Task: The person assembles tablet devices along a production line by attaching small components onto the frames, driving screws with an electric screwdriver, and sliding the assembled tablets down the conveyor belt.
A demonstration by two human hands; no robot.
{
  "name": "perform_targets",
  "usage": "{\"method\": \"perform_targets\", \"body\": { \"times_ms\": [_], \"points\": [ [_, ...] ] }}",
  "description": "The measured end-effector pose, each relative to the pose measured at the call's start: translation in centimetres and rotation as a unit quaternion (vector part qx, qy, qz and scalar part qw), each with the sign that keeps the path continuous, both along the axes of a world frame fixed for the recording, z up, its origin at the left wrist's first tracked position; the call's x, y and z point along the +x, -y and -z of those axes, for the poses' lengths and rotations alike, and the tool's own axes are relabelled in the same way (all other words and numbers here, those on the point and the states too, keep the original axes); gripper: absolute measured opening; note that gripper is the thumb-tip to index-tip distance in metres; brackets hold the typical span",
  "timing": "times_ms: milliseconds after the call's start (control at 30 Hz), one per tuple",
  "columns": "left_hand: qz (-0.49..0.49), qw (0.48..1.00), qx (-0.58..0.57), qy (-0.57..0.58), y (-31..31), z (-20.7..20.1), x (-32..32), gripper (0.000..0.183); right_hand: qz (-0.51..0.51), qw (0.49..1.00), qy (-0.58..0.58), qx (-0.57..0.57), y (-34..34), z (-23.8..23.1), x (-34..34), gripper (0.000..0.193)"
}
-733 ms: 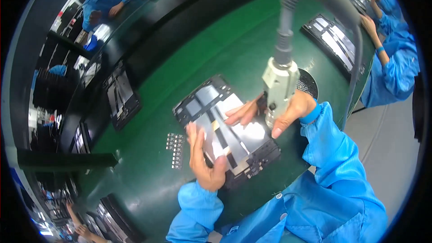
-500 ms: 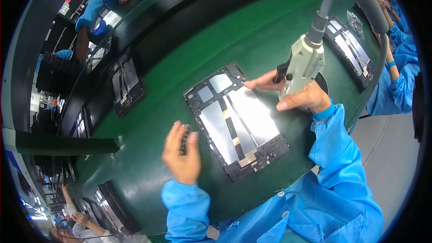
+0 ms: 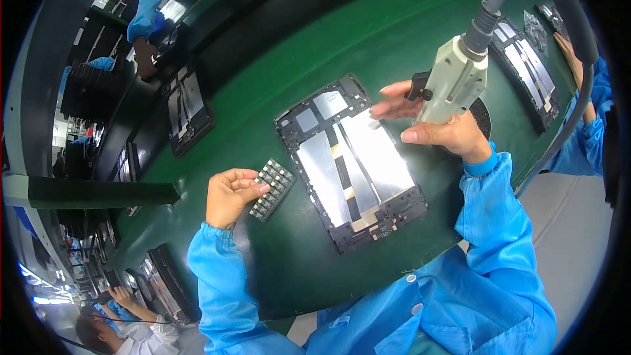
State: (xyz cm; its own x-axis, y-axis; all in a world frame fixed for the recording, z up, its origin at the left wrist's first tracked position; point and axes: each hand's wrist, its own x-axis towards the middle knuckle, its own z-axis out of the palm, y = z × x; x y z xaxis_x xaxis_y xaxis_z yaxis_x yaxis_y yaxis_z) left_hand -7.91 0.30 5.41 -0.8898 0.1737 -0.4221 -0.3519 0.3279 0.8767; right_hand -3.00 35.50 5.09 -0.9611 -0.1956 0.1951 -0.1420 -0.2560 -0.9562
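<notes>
Left of centre, my left hand [image 3: 233,194] pinches a small dark, gridded tray [image 3: 272,189] by its left edge, thumb on top. Rows of small pale pieces sit in the tray. My right hand [image 3: 453,133] is around a cream, pistol-shaped tool [image 3: 455,82] with a black trigger, hung on a grey hose. Its thumb lies along the near side; the blurred fingers reach out past the far side. Between my hands, an opened tablet-like device [image 3: 355,165] lies on the green bench, its silvery plates and dark flat cable exposed. Neither hand touches the device.
Similar opened devices lie at the right [image 3: 526,72], the upper left [image 3: 187,112] and the lower left [image 3: 164,283]. A round container [image 3: 482,117] of dark bits stands behind my right hand. A green bar [image 3: 105,192] juts in from the left. Co-workers sit around the bench [image 3: 302,302].
My left hand has moved left and turned, bringing the gridded tray flat into sight. The right hand's fingers have lifted away from the device's edge, the tool staying with that hand.
</notes>
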Motion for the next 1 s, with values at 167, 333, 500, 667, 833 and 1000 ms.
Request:
{"method": "perform_targets", "body": {
  "times_ms": [167,333,500,667,833,1000],
  "points": [
    [0.032,0.997,-0.062,-0.037,0.3,1.1,-0.2,0.016,-0.014,1.000,-0.013,-0.009,0.3,-0.2,0.4,0.056],
    [0.080,0.914,-0.326,-0.226,-1.8,1.4,1.3,0.019,-0.006,1.000,-0.021,0.001,-0.1,0.4,0.6,0.054],
    [0.061,0.827,-0.159,-0.535,-6.1,1.7,5.8,0.021,0.056,0.992,-0.101,0.047,-1.0,-0.5,0.5,0.063],
    [0.056,0.854,-0.020,-0.516,-9.8,3.5,8.7,0.018,0.139,0.988,-0.066,0.001,-1.1,-2.3,1.4,0.065],
    [0.065,0.854,-0.006,-0.516,-11.2,3.8,8.1,0.017,0.223,0.964,-0.129,0.062,-4.1,-3.4,2.6,0.042],
    [0.078,0.903,0.017,-0.422,-12.2,2.3,9.3,0.015,0.277,0.956,-0.086,-0.039,-2.8,-2.2,3.5,0.031]
  ]
}}
